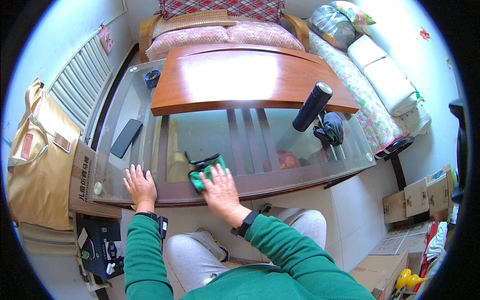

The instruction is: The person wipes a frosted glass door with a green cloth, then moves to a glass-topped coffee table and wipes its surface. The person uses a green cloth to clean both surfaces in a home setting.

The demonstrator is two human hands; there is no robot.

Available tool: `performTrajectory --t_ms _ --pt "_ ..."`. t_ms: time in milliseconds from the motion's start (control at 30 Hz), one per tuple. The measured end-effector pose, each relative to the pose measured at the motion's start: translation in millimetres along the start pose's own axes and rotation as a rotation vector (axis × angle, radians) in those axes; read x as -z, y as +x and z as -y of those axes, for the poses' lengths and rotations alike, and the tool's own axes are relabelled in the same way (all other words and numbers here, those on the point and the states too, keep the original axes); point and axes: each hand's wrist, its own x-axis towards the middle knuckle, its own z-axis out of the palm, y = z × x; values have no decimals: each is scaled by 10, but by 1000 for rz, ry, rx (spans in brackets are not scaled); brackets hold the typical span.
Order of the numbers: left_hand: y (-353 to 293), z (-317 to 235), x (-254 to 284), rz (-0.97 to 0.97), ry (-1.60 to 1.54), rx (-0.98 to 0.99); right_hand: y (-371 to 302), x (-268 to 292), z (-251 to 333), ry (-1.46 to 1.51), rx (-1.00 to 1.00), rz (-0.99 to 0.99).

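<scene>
My left hand [140, 185] lies flat on the near left edge of the glass-topped table [195, 125], its fingers spread and nothing held. My right hand [221, 194] rests on a crumpled green and black cloth thing [199, 178] at the table's near middle. Its fingers are stretched out over the cloth rather than wrapped round it. A thin black strap or cord sticks out from the far side of this bundle; its exact kind cannot be made out. Beyond my left hand, a dark phone [126, 138] lies on the glass.
A glossy wooden board [215, 75] covers the table's far part. A dark flask [312, 106] stands at the right by a dark folded bundle [331, 128]. A small blue container [152, 78] sits far left. Cardboard boxes [417, 197] are stacked on the floor to the right.
</scene>
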Motion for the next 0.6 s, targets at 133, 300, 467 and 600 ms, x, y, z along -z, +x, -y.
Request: performTrajectory --t_ms 133,300,467,600 --pt "4 11 -17 -9 8 -6 35 20 172 109 164 71" --pt "1 20 -28 -24 -6 -9 -10 167 -163 107 258 68" --pt "0 18 -29 -34 -19 -10 -222 359 -916 -111 -14 -50" --pt "-3 24 -40 -42 -23 -13 -407 580 -1591 -256 -277 -150"
